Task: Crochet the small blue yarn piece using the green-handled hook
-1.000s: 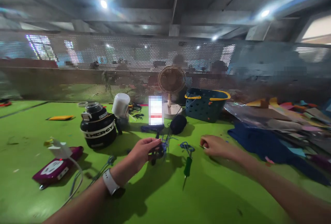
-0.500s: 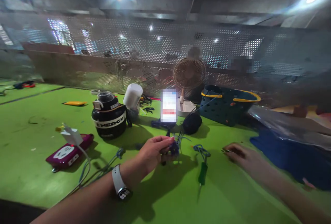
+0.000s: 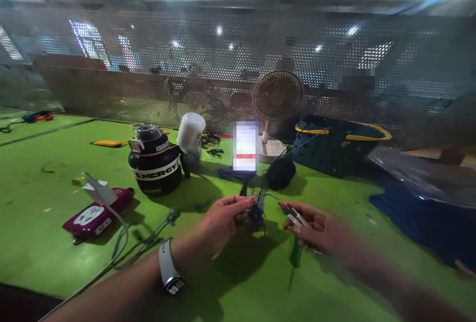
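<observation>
Beyond the bright green desk, a grey perforated panel runs across the background. Central for me is the small dark-blue bundle of yarn with pale loose strands, held just above the desk by the left hand, its thumb and forefinger pinched narrow on one edge. Watching from afar, I judge it light and soft, with little stiffness of its own, so I would take hold of its dense middle and keep clear of the stray ends, which could snag. Slipping or crushing seems a small risk.

Near it, the right hand has its fingers wrapped on a slim white two-pronged tool; blur keeps me from telling exactly what it is, but I expect it to be light and rigid. Under that hand shows a thin metal spike with a green handle. Farther out sit a dark, rounded ball of yarn, a lit rectangular display and a beige round fan.
</observation>
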Demonstrator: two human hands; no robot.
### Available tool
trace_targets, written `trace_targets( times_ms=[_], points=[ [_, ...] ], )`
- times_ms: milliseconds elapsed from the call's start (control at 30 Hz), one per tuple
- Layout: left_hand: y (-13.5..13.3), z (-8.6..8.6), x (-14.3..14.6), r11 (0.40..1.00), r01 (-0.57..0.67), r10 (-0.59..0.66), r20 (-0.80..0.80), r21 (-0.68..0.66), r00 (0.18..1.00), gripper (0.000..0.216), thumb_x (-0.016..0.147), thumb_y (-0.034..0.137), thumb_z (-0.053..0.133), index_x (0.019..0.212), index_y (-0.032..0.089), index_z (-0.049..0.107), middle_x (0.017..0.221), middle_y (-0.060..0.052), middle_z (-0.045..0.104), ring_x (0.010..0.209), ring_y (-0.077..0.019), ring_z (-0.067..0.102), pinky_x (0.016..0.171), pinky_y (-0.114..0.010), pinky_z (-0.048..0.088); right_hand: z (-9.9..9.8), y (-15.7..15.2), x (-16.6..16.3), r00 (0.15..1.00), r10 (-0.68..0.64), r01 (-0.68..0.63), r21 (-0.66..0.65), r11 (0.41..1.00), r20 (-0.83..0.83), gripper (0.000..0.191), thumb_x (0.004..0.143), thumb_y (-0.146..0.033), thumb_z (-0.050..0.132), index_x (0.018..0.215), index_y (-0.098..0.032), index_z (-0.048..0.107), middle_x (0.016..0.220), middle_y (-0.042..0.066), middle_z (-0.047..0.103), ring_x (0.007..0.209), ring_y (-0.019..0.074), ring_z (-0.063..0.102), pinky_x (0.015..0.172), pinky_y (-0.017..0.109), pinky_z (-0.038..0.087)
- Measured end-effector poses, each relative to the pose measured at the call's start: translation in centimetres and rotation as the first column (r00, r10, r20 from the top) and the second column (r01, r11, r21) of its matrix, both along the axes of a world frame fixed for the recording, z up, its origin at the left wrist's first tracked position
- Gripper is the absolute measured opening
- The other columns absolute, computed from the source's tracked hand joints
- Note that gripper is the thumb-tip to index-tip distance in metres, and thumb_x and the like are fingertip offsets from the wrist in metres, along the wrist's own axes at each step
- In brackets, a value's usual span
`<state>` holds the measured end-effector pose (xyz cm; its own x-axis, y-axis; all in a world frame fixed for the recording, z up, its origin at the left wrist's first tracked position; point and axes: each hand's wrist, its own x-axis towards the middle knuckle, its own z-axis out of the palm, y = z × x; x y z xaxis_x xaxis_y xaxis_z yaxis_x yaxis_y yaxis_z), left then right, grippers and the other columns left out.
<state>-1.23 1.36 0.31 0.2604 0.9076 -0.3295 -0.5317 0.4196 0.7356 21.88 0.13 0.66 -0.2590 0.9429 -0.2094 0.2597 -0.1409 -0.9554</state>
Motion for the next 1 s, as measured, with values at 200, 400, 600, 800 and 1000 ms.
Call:
trace_targets(
  times_ms=[200,400,600,800,1000],
  points=[
    [0.2,-0.5,-0.2,1.000,0.016,-0.016,0.021,0.012,1.000,0.008,0.081,0.015,0.071,0.078,0.011,0.065,0.076,-0.007,0.072,0.064,-0.0146,0.067,0.066,-0.034,0.060,-0.3,0.0,0.2,0.999,0.046,-0.046,-0.001,0.999,0.013,0.053,0.079,-0.035,0.071,0.129,-0.025,0.058,0.106,0.007,0.072,0.089,0.0192,0.067,0.068,0.027,0.052],
    [0.1,-0.5,0.0,1.000,-0.003,0.002,0.026,0.023,1.000,0.008,0.089,0.015,0.061,0.081,0.013,0.063,0.080,-0.008,0.074,0.062,-0.0130,0.066,0.064,-0.028,0.057,-0.5,-0.3,0.1,0.995,0.098,-0.099,-0.033,0.995,-0.032,0.059,0.081,-0.040,0.070,0.136,-0.026,0.053,0.106,0.008,0.069,0.071,0.0138,0.062,0.060,0.026,0.050],
    [-0.2,0.0,0.3,1.000,-0.015,0.016,0.069,-0.019,0.997,0.016,0.093,0.015,0.053,0.084,0.011,0.066,0.083,-0.010,0.076,0.074,-0.0173,0.071,0.071,-0.029,0.057,-0.1,-1.1,-0.1,0.992,0.125,-0.125,-0.032,0.992,0.001,0.050,0.088,-0.041,0.061,0.136,-0.030,0.053,0.096,0.006,0.068,0.065,0.0119,0.055,0.054,0.023,0.042],
    [-0.4,0.5,0.5,0.997,0.013,-0.006,0.105,-0.071,0.994,0.028,0.096,0.016,0.044,0.082,0.009,0.067,0.079,-0.012,0.075,0.071,-0.0186,0.071,0.071,-0.032,0.057,-0.2,-1.5,0.1,0.986,0.157,-0.157,-0.014,0.988,0.059,0.052,0.090,-0.040,0.059,0.140,-0.028,0.050,0.094,0.006,0.069,0.084,0.0197,0.063,0.064,0.030,0.049],
    [0.2,-0.6,0.1,0.986,0.099,-0.064,0.242,-0.134,0.968,0.026,0.095,0.021,0.047,0.082,0.008,0.066,0.074,-0.010,0.073,0.068,-0.0198,0.069,0.074,-0.037,0.056,-0.2,-1.4,0.1,0.989,0.145,-0.145,0.008,0.989,0.032,0.049,0.089,-0.035,0.060,0.137,-0.027,0.052,0.099,0.007,0.069,0.088,0.0201,0.064,0.068,0.030,0.050]
  ],
)
